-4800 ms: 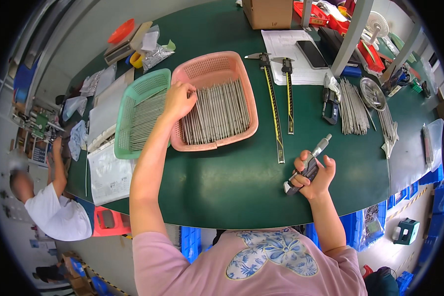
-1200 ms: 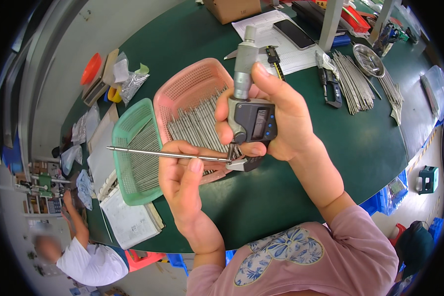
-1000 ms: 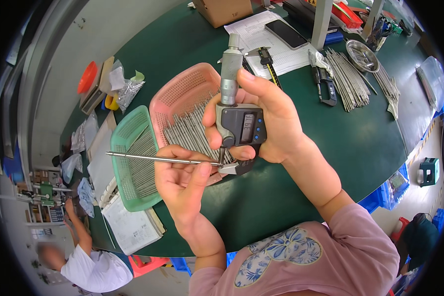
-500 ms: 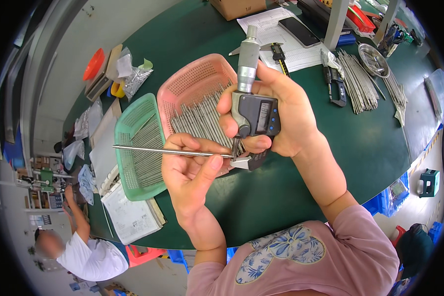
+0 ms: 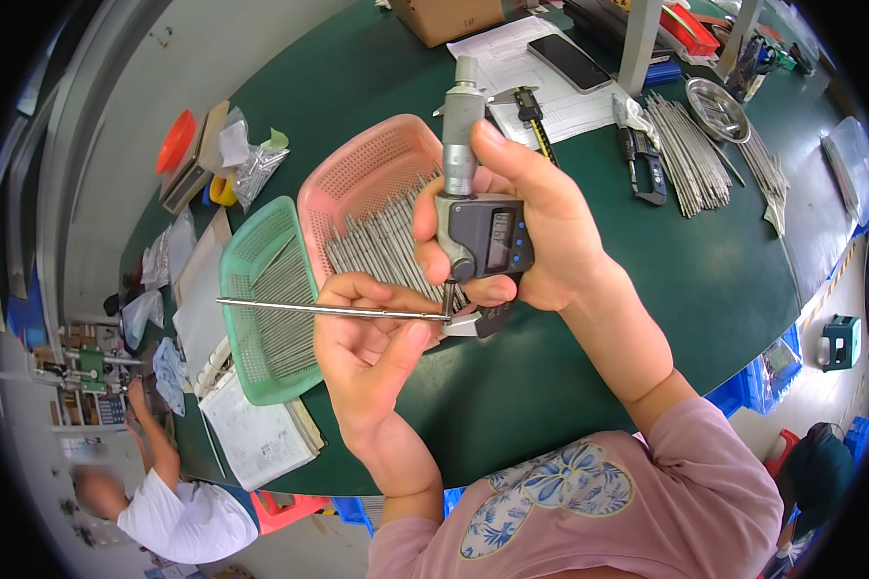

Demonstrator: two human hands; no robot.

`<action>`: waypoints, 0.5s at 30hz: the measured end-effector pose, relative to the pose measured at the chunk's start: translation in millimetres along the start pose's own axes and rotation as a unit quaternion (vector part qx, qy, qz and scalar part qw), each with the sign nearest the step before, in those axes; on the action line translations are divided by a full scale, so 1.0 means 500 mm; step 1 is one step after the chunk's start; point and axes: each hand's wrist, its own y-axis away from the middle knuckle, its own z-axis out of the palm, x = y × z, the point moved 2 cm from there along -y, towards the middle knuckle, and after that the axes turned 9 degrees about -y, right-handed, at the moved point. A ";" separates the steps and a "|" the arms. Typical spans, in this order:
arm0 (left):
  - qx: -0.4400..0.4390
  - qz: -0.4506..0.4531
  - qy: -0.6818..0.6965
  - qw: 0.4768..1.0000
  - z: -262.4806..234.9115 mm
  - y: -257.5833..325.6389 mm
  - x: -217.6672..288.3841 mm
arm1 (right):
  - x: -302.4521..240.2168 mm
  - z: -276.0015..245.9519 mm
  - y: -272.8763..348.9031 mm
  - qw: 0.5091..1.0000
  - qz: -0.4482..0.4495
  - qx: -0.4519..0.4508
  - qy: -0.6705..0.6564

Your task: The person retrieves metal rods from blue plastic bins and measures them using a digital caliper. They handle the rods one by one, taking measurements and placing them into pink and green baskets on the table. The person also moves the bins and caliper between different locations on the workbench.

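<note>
My right hand [image 5: 560,227] grips a digital micrometer [image 5: 465,227] upright, its display facing me and its thimble pointing away. A thin metal rod [image 5: 328,310] lies across my left hand [image 5: 372,343], pinched between thumb and fingers. The rod's right end sits at the micrometer's jaws; whether both faces touch it is too small to tell. Behind my hands stands a pink basket [image 5: 357,159] with many similar rods [image 5: 386,241]. Left of it, a green basket [image 5: 234,338] holds more thin rods.
A caliper [image 5: 528,106] and a phone [image 5: 570,63] lie on papers at the back. To the right are a second micrometer [image 5: 641,159], a bundle of rods [image 5: 690,159] and a metal dish [image 5: 716,108]. An open binder [image 5: 256,425] lies left. A co-worker [image 5: 188,511] sits beyond it.
The micrometer and my right hand have shifted slightly left and nearer in the picture. The rod stays pinched in my left hand, its end still at the jaws.
</note>
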 end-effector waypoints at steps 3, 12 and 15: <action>0.015 0.000 -0.008 1.000 -0.002 0.000 -0.006 | -0.003 0.005 0.002 1.000 -0.006 0.002 0.015; 0.010 -0.010 0.009 1.000 -0.004 -0.002 -0.007 | 0.001 -0.008 -0.002 1.000 0.018 -0.013 -0.010; -0.003 -0.009 0.012 1.000 -0.011 0.000 -0.006 | 0.003 -0.002 -0.001 0.999 0.038 -0.026 -0.022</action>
